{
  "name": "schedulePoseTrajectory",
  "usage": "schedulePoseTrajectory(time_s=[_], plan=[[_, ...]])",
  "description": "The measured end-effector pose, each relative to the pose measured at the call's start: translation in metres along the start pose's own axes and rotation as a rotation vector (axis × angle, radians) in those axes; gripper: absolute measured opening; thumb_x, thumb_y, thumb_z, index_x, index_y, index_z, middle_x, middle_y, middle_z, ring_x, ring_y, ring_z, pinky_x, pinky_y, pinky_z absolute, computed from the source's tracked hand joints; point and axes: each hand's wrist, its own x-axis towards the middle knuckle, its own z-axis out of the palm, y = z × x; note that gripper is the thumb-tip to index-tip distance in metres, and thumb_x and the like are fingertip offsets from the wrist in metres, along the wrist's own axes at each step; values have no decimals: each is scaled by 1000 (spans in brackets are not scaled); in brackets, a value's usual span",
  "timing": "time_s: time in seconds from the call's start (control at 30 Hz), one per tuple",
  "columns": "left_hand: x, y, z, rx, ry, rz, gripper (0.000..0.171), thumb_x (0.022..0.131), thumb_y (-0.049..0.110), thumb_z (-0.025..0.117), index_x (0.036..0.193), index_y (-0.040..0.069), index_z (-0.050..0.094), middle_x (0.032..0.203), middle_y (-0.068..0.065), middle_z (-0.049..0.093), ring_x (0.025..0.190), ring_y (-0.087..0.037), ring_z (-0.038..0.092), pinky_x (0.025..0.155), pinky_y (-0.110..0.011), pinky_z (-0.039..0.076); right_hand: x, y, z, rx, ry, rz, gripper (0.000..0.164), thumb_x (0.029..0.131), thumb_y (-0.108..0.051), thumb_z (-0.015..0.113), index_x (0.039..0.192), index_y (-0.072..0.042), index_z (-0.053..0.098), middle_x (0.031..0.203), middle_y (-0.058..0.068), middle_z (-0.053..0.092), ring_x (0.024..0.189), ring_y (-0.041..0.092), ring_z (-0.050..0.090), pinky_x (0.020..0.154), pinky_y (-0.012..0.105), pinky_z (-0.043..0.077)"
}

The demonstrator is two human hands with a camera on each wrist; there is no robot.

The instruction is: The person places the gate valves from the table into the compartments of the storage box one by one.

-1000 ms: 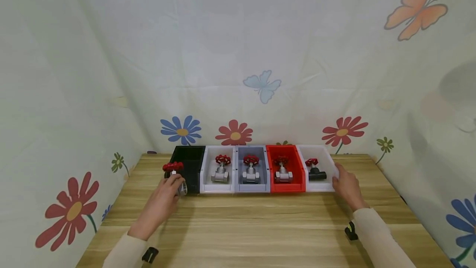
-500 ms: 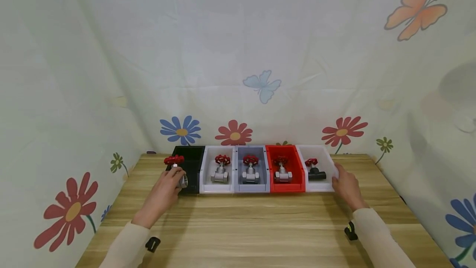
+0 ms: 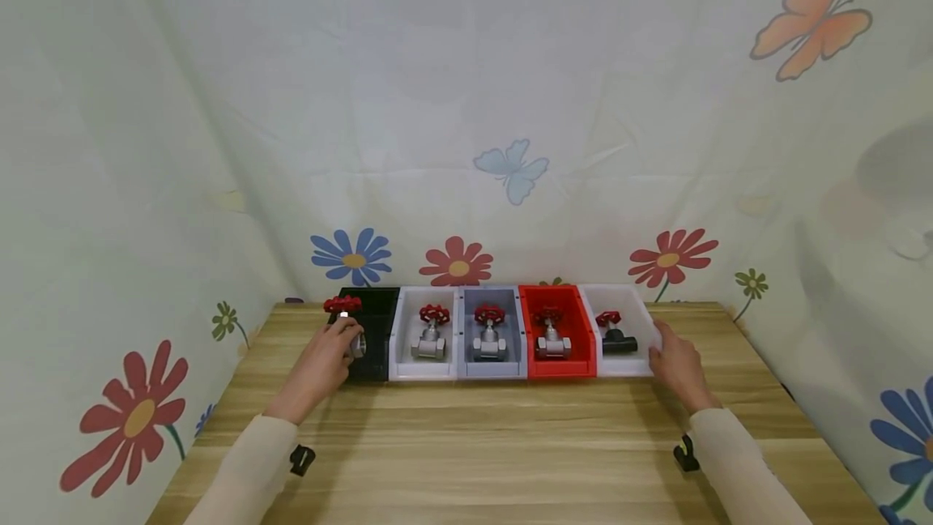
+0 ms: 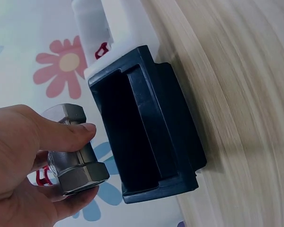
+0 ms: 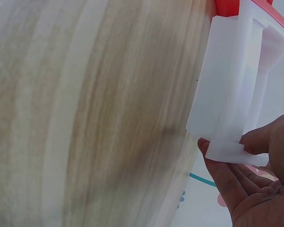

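My left hand (image 3: 321, 359) grips a metal gate valve (image 4: 75, 151) by its body, thumb on one side and fingers on the other. The valve's red handwheel (image 3: 342, 304) points up, at the left side of the black bin (image 3: 375, 355). In the left wrist view the black bin (image 4: 175, 123) has nothing inside, and the valve is beside its opening. My right hand (image 3: 679, 367) pinches the outer wall of the rightmost white bin (image 5: 227, 94) between thumb and fingers. That bin holds a dark valve (image 3: 619, 341) with a red handle.
Between the end bins stand a white bin (image 3: 403, 367), a grey-blue bin (image 3: 510, 369) and a red bin (image 3: 586, 367), each with a metal red-wheeled valve. The row sits on a wood-grain table (image 3: 481, 444), before a curtain (image 3: 466, 87) printed with flowers and butterflies.
My left hand has raised the gate valve slightly and brought it a little farther back, beside the black bin. The right hand keeps its hold on the white bin.
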Motion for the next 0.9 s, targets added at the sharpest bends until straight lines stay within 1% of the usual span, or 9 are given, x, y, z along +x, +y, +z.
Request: schedulePoseTrajectory(time_s=[0.17, 0.3, 0.43, 0.73, 0.9], plan=[[5, -3, 4, -5, -16, 3, 49, 76, -8, 72, 124, -3, 62, 129, -18, 58, 111, -42, 56, 97, -55, 47, 0, 2, 1, 4, 9, -11, 51, 89, -4, 56, 136, 9, 43, 113, 41, 60, 96, 55, 62, 81, 64, 48], [9, -6, 8, 0, -32, 3, 49, 77, -8, 71, 125, -4, 62, 130, -17, 57, 113, -41, 55, 100, -54, 46, -1, 3, 1, 9, 20, -32, 51, 88, -4, 55, 136, 9, 44, 110, 41, 61, 92, 56, 62, 77, 64, 48], [13, -8, 11, -7, -51, -9, 50, 77, -9, 72, 126, -4, 61, 132, -17, 56, 115, -41, 55, 102, -55, 45, -1, 4, 0, 13, 24, -43, 51, 87, -4, 55, 135, 10, 44, 108, 42, 61, 90, 56, 62, 77, 64, 48], [19, -11, 18, -28, -79, -33, 51, 77, -10, 70, 127, -2, 61, 134, -16, 56, 114, -40, 54, 97, -52, 49, -1, 4, -1, 14, 27, -50, 51, 88, -4, 55, 136, 11, 45, 109, 41, 61, 91, 56, 62, 78, 64, 48], [23, -13, 23, -42, -71, -18, 50, 76, -12, 69, 125, -2, 62, 132, -16, 57, 111, -41, 54, 96, -53, 49, -1, 5, 0, 16, 24, -48, 52, 88, -5, 55, 136, 9, 45, 110, 41, 61, 91, 56, 62, 77, 64, 48]])
